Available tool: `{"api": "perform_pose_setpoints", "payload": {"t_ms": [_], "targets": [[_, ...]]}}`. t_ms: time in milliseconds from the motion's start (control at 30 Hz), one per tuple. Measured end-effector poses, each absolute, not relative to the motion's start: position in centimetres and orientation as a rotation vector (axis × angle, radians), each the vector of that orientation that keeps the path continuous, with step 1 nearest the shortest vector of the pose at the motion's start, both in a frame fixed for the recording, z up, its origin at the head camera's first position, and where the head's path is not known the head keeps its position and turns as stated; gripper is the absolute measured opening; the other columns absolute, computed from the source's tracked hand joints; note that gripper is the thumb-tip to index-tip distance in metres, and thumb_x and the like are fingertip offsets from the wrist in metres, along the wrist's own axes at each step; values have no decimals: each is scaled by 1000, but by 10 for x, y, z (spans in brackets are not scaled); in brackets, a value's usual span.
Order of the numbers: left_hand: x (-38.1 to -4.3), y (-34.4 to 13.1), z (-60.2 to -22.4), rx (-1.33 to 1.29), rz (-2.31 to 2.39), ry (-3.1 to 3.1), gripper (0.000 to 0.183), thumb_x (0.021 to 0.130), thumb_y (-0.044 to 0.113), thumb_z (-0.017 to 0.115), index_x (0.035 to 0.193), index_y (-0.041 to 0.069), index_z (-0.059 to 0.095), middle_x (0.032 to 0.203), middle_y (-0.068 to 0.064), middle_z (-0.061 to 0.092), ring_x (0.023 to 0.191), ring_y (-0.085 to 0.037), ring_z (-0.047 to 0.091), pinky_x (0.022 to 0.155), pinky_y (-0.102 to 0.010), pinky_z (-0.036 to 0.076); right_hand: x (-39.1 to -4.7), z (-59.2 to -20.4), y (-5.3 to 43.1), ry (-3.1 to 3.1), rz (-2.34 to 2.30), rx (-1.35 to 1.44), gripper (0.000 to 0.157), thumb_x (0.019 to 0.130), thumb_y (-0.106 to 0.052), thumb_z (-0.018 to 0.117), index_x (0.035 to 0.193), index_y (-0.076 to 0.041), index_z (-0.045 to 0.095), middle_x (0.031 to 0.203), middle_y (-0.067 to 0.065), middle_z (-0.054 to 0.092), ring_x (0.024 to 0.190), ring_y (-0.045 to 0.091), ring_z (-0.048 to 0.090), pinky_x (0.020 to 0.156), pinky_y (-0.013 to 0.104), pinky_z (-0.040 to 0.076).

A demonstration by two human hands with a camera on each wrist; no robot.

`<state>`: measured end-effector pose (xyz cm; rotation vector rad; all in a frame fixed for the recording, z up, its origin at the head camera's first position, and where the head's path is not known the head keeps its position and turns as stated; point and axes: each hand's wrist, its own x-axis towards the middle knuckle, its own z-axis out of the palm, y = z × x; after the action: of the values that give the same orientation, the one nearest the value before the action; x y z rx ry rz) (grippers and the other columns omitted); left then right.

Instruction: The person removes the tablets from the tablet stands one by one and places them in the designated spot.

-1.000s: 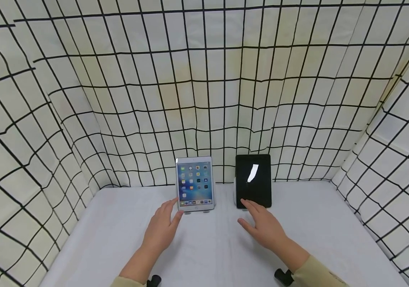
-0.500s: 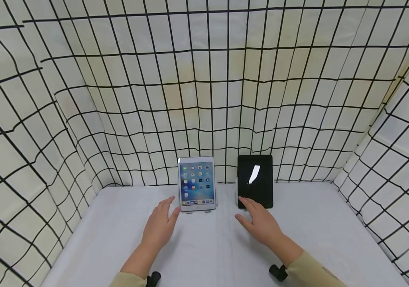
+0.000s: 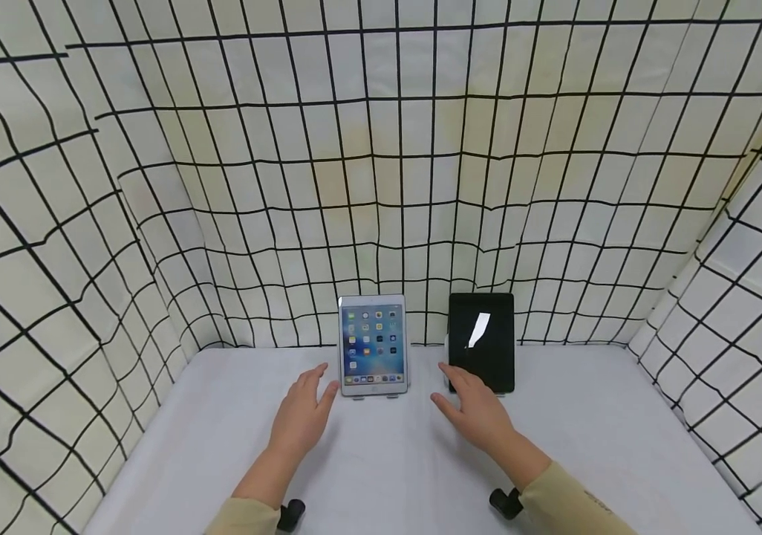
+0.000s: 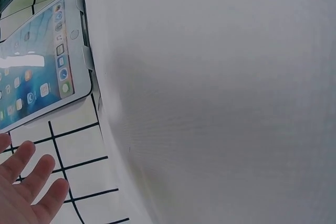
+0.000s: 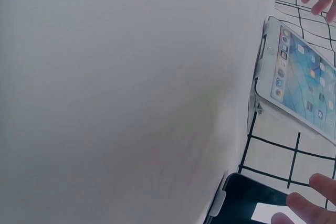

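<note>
A white tablet (image 3: pixel 373 345) with its screen lit and rows of app icons leans upright on a stand near the back of the table. To its right stands a black tablet (image 3: pixel 481 342), its screen dark apart from a bright reflection. My left hand (image 3: pixel 301 412) hovers just left of the white tablet, fingers spread and holding nothing; the left wrist view shows its fingertips (image 4: pixel 46 164) apart from the tablet. Before the lower left corner of the black tablet is my right hand (image 3: pixel 477 412), its fingers extended with nothing in them. Whether they touch it I cannot tell.
A white cloth covers the table (image 3: pixel 381 475). White walls with a black grid (image 3: pixel 408 178) rise behind and on both sides. Short black camera parts (image 3: pixel 505 504) show at each wrist, beside the tan sleeves.
The view has shifted slightly, so both tablets appear further right. My right hand has drawn a little left relative to the black tablet; my left hand has moved slightly away from the white one.
</note>
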<state>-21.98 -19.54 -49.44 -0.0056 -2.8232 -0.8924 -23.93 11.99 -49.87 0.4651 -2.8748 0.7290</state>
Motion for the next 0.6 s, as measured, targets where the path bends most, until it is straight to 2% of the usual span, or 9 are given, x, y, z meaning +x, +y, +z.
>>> {"api": "perform_pose_setpoints", "payload": {"t_ms": [133, 367, 600], "targets": [[-222, -193, -493, 10, -900, -2823, 74, 101, 62, 31, 150, 8, 39, 147, -17, 45, 136, -38, 42, 109, -56, 35, -243, -498, 117, -2881, 755, 461, 67, 96, -54, 57, 152, -23, 41, 153, 6, 43, 138, 28, 42, 108, 53, 39], [-233, -191, -497, 27, -922, -2812, 59, 104, 44, 44, 149, 6, 41, 145, -18, 47, 134, -39, 44, 108, -56, 36, -253, -500, 108, -2891, 743, 463, 66, 96, -55, 55, 152, -22, 42, 152, 6, 44, 138, 28, 42, 108, 52, 39], [-241, -188, -501, 41, -922, -2822, 60, 104, 46, 44, 150, 6, 40, 146, -18, 46, 134, -39, 43, 109, -56, 35, -262, -499, 98, -2931, 721, 435, 67, 96, -56, 54, 152, -22, 40, 152, 7, 44, 138, 29, 43, 107, 53, 40]]}}
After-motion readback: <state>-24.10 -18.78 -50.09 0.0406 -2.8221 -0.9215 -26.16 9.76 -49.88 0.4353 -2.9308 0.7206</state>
